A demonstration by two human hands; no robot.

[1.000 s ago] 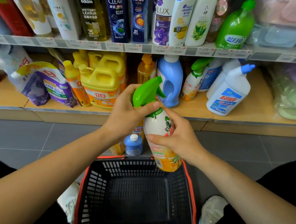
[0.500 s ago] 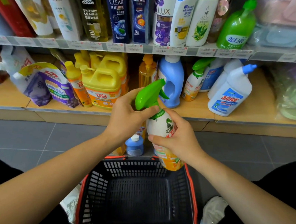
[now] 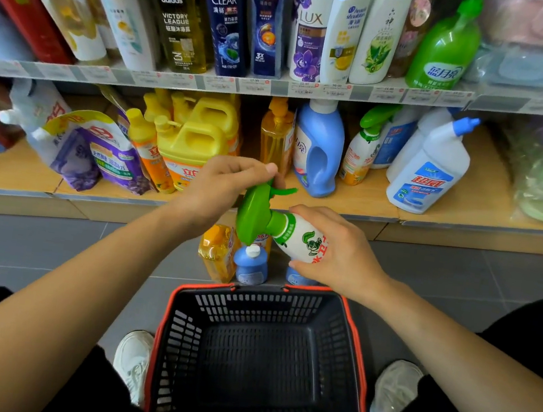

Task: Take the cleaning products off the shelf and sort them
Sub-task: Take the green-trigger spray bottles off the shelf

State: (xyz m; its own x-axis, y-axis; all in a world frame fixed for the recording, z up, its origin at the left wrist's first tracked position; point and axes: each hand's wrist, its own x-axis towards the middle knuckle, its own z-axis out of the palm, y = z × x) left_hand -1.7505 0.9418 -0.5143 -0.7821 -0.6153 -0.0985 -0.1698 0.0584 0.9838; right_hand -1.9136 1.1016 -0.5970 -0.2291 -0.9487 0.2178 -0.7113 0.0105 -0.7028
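A white spray bottle with a green trigger head lies tilted almost sideways in front of the lower shelf, its head pointing left. My right hand grips its body. My left hand pinches the top of the green trigger head. Below them stands a black basket with a red rim, with nothing in it. On the floor behind the basket stand an orange refill pack and a small blue bottle.
The lower wooden shelf holds yellow jugs, purple pouches, a blue detergent bottle, another green-headed spray bottle and a white toilet cleaner. Shampoo bottles fill the upper shelf. My shoes flank the basket on grey tiles.
The spray bottle has tipped from near upright to almost sideways, head to the left. My left hand shifted from the trigger's side to pinching its top. The camera tilted down.
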